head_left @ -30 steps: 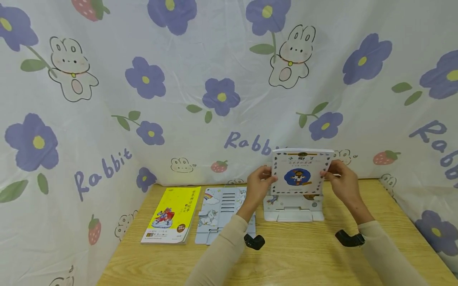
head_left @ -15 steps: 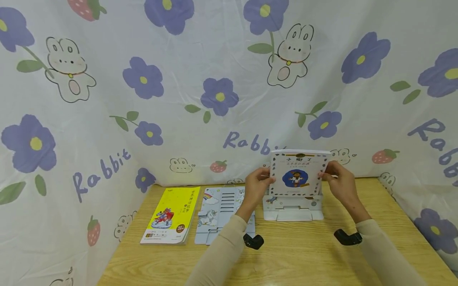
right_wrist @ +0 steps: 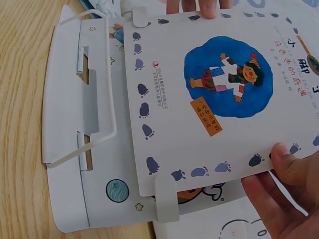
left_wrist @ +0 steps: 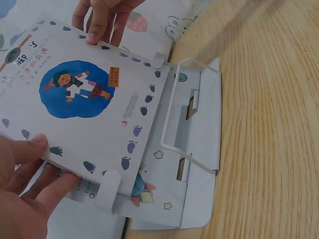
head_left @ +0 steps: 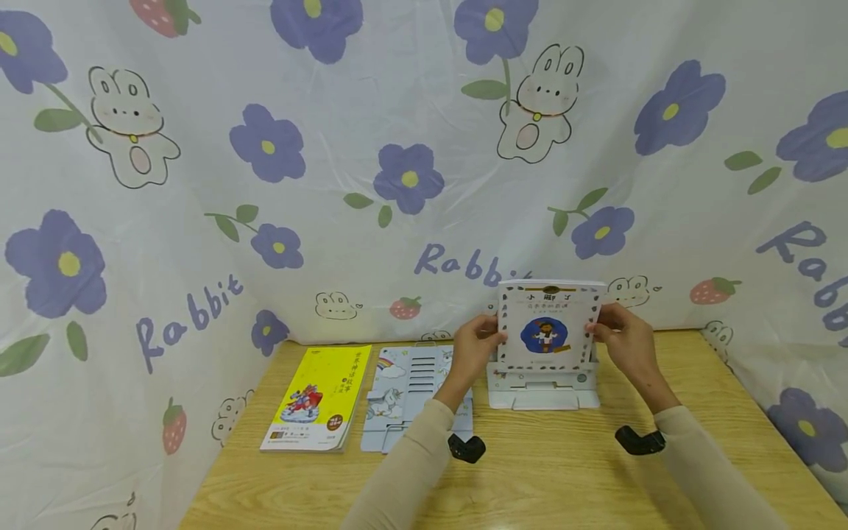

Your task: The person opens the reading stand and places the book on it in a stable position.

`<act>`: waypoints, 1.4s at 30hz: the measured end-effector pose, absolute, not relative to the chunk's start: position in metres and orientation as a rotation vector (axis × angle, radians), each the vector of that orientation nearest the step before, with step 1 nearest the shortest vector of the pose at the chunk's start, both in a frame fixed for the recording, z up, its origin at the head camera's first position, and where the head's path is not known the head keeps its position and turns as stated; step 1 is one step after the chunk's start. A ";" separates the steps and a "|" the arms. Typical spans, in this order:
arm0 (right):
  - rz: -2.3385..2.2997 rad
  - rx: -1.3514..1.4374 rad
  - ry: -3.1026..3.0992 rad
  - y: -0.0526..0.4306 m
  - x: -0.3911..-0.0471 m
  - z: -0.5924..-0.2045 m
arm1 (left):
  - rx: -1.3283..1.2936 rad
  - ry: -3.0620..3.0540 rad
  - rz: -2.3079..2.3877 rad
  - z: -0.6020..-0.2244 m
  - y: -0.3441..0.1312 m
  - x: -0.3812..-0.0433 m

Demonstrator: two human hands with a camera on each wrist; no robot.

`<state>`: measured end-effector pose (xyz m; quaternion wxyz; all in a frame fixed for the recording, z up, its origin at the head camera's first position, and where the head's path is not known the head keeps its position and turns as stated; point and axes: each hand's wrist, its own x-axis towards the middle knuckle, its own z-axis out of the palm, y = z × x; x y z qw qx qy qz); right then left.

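Observation:
A white book (head_left: 545, 324) with footprint borders and a blue picture on its cover leans upright against a white book stand (head_left: 543, 397). My left hand (head_left: 472, 353) pinches the book's left edge, thumb on the cover and fingers behind. At the opposite edge my right hand (head_left: 629, 346) pinches it the same way. Both wrist views show the book's lower corners at the stand's small side clips (left_wrist: 108, 191), the lower right one behind a clip (right_wrist: 166, 198). The stand's wire holder (right_wrist: 110, 74) juts out in front, below the book's bottom edge.
Left of the stand, a second, pale blue unicorn book stand (head_left: 391, 397) lies on the wooden table (head_left: 530, 471), partly behind the left forearm. A yellow book (head_left: 324, 397) lies further left. A patterned curtain (head_left: 331, 221) hangs right behind the table.
Held by both hands, the book has moved down and slightly left, its bottom edge now at the stand's clips. It covers more of the stand's back plate. The other things have stayed put.

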<state>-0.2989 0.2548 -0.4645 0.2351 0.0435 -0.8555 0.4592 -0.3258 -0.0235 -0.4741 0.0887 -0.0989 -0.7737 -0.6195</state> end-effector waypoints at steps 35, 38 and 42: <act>1.219 -0.002 -2.473 0.254 -0.307 -0.494 | -0.256 -2.466 -1.382 -0.494 -0.018 -0.323; 1.227 0.002 -2.466 0.253 -0.307 -0.494 | -0.257 -2.456 -1.386 -0.494 -0.018 -0.323; 1.253 0.009 -2.453 0.252 -0.307 -0.495 | -0.247 -2.453 -1.387 -0.493 -0.018 -0.322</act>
